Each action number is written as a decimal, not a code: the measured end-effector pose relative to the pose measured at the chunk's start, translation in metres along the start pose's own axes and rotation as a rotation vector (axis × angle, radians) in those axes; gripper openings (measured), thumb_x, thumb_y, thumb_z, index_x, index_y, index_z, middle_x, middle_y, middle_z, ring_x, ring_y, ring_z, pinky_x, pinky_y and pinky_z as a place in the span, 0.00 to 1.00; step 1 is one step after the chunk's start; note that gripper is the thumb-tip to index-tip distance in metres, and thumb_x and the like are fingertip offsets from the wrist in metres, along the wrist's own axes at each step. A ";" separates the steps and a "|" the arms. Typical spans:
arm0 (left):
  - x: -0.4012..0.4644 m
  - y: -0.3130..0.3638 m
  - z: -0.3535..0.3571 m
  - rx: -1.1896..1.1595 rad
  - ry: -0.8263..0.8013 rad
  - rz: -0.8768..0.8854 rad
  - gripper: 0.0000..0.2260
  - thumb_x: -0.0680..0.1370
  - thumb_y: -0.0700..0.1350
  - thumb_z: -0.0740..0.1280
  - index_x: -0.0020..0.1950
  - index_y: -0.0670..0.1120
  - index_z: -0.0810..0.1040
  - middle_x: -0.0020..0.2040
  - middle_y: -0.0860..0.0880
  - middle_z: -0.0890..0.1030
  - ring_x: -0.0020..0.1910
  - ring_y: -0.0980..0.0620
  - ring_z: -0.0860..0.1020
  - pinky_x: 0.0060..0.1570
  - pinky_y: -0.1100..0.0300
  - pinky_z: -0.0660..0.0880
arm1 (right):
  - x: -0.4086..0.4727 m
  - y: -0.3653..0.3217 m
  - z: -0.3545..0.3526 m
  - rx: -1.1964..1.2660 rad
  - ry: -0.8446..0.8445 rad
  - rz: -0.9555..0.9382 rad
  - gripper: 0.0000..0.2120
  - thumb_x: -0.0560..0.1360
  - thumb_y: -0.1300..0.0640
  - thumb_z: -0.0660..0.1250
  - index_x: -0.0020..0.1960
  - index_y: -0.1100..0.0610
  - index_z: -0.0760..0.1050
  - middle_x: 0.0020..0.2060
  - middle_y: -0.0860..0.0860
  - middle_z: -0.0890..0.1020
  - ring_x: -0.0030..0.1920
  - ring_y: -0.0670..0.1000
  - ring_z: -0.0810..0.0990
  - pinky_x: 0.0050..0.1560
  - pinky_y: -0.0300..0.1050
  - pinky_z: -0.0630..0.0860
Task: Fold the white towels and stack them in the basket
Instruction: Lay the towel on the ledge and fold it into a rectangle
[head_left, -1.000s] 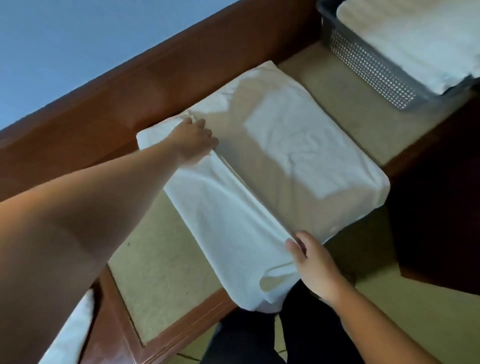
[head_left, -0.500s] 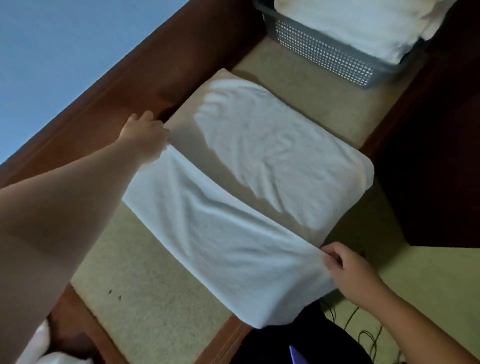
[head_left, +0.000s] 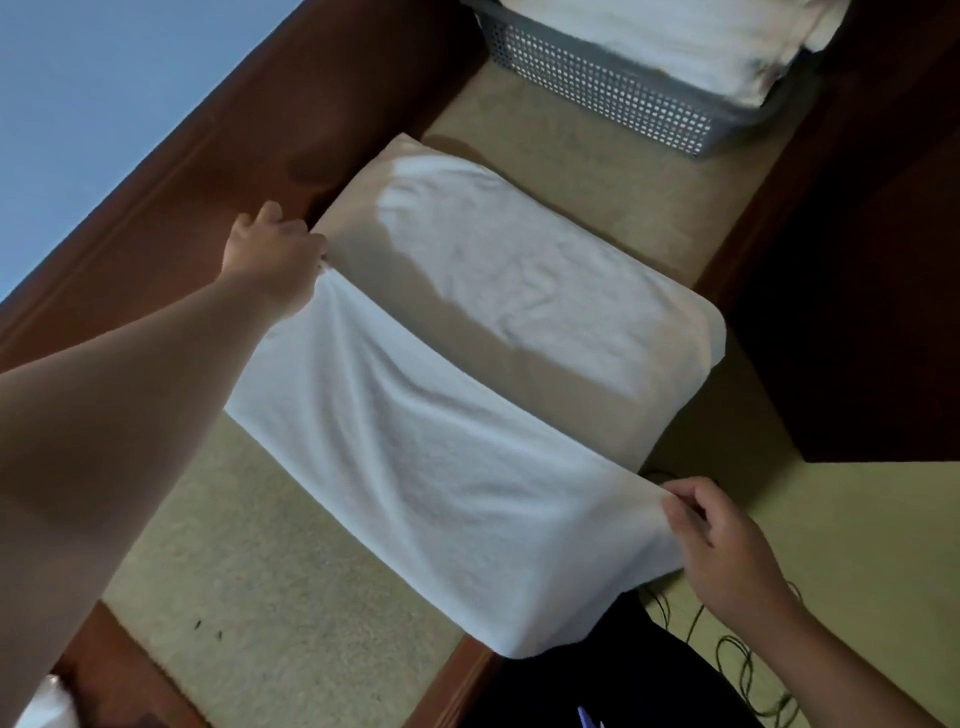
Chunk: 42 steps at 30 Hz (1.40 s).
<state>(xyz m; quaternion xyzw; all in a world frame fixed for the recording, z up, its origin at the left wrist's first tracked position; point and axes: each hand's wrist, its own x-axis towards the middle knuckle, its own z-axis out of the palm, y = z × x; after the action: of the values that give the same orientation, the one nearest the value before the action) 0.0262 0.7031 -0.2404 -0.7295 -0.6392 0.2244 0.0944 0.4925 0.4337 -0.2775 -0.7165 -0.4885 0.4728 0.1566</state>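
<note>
Bare beige padded surface (head_left: 291, 613) lies open at the near left of the half-folded white towel (head_left: 441, 467), and a narrower bare strip separates the towel's far edge from the grey perforated plastic basket (head_left: 597, 88), which is filled with folded white towels (head_left: 675, 36). The raised red-brown wooden rail (head_left: 218, 156) walls off the left side just beside the left hand (head_left: 275, 260), and a dark wooden block (head_left: 857, 312) closes the right side. The right hand (head_left: 727, 551) sits past the near right edge, above tangled thin cables (head_left: 737, 660).
</note>
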 end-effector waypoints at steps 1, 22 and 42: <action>0.002 0.002 0.001 0.005 -0.009 -0.008 0.11 0.83 0.48 0.64 0.62 0.48 0.81 0.56 0.44 0.80 0.60 0.39 0.69 0.57 0.44 0.69 | 0.002 0.001 0.000 -0.004 0.009 0.003 0.05 0.85 0.52 0.62 0.56 0.47 0.76 0.48 0.43 0.82 0.47 0.39 0.80 0.39 0.41 0.72; 0.007 0.022 0.014 0.024 -0.088 -0.232 0.15 0.78 0.43 0.65 0.64 0.49 0.82 0.59 0.44 0.76 0.62 0.40 0.67 0.54 0.47 0.70 | 0.021 0.010 0.010 -0.096 0.136 -0.027 0.04 0.84 0.51 0.63 0.55 0.48 0.76 0.48 0.43 0.81 0.49 0.46 0.80 0.46 0.54 0.80; -0.184 0.101 0.093 -0.607 -0.136 -0.267 0.36 0.80 0.75 0.42 0.83 0.62 0.36 0.85 0.49 0.37 0.84 0.48 0.38 0.82 0.42 0.41 | 0.002 -0.059 0.165 -0.889 -0.226 -0.802 0.29 0.84 0.37 0.52 0.83 0.34 0.47 0.85 0.50 0.43 0.83 0.65 0.41 0.74 0.81 0.44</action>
<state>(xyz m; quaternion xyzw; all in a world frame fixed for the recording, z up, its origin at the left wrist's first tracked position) 0.0598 0.4936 -0.3270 -0.6177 -0.7715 0.0576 -0.1415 0.3235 0.4238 -0.3209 -0.4188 -0.8845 0.2008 -0.0443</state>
